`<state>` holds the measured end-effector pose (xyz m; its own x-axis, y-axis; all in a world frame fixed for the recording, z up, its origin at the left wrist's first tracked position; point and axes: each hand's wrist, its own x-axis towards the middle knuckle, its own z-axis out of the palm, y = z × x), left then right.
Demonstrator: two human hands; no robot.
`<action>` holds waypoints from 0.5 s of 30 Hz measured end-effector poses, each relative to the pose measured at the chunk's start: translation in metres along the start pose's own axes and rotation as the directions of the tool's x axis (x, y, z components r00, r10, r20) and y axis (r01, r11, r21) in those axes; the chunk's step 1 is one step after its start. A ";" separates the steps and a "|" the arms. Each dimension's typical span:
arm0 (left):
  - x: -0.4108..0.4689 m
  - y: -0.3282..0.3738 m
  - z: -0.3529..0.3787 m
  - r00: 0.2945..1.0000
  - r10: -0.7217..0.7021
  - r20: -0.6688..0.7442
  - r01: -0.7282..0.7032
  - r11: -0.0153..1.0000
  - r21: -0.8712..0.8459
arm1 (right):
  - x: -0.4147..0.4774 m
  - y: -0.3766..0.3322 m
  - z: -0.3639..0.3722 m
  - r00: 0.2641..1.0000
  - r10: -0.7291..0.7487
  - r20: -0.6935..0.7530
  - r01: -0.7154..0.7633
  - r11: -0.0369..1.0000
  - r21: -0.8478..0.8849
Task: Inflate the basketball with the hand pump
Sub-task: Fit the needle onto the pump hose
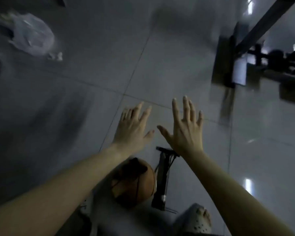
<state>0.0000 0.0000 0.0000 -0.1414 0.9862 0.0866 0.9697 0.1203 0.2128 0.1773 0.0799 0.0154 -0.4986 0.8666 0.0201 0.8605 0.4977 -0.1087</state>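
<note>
Nearest the camera, a foot in a pale perforated clog point(197, 220) resting on the tiled floor point(160, 65). Just beyond it, basketball point(134, 181) sitting on the floor, orange-brown with dark seams, partly hidden under the left forearm. Right beside it, on its right, hand pump point(162, 181) standing or leaning, black barrel with a crossbar handle at the top and a thin hose trailing down its side; touching the ball or merely close, impossible to tell. Further out, left hand point(133, 126) and right hand point(186, 132) both stretching forward above the floor, palms down, fingers spread wide, gripping nothing, well clear of ball and pump alike. Looking like the very start: no sign of needle or hose entering the ball, no pumping yet. Next move likely calling for bringing the hands back to the pump, finding the hose end and seating it in the ball's valve, valve itself not visible. Far left, a crumpled clear plastic bag point(32, 36) lying on the tiles, contents too blurred to name. Far right, dark furniture legs point(228, 65), smeared by motion.
</note>
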 end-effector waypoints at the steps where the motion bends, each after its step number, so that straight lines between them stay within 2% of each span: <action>1: -0.010 -0.001 0.024 0.998 -0.012 0.069 0.012 1.000 0.000 | -0.009 0.000 0.024 0.998 0.012 0.061 -0.013 1.000 0.020; 3: -0.031 -0.002 0.075 0.977 -0.030 0.212 0.040 0.998 -0.043 | -0.028 0.010 0.077 0.991 0.036 0.130 -0.038 0.999 0.012; 5: -0.053 0.001 0.120 0.912 -0.057 0.407 0.114 0.986 -0.118 | -0.053 0.020 0.132 0.964 0.094 0.250 -0.106 0.994 0.036; 7: -0.070 0.006 0.157 0.839 -0.112 0.533 0.191 0.977 -0.094 | -0.071 0.035 0.186 0.895 0.202 0.397 -0.267 0.957 0.115; 9: -0.090 0.006 0.182 0.758 -0.158 0.633 0.207 0.978 -0.005 | -0.088 0.048 0.229 0.769 0.302 0.564 -0.491 0.844 0.218; 12: -0.126 -0.001 0.202 0.580 -0.144 0.802 0.193 0.981 0.037 | -0.110 0.054 0.268 0.573 0.407 0.712 -0.755 0.600 0.265; 14: -0.146 -0.008 0.209 0.553 -0.110 0.826 0.278 0.959 -0.059 | -0.119 0.051 0.291 0.467 0.439 0.768 -0.850 0.463 0.252; 15: -0.153 -0.012 0.211 0.583 -0.105 0.805 0.298 0.950 -0.092 | -0.122 0.049 0.304 0.450 0.439 0.777 -0.874 0.393 0.284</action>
<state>0.0524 -0.1283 -0.2213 -0.0235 0.6546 -0.7556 0.8609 0.3975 0.3176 0.2488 -0.0130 -0.2946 0.0726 0.5802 -0.8113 0.7446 -0.5727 -0.3429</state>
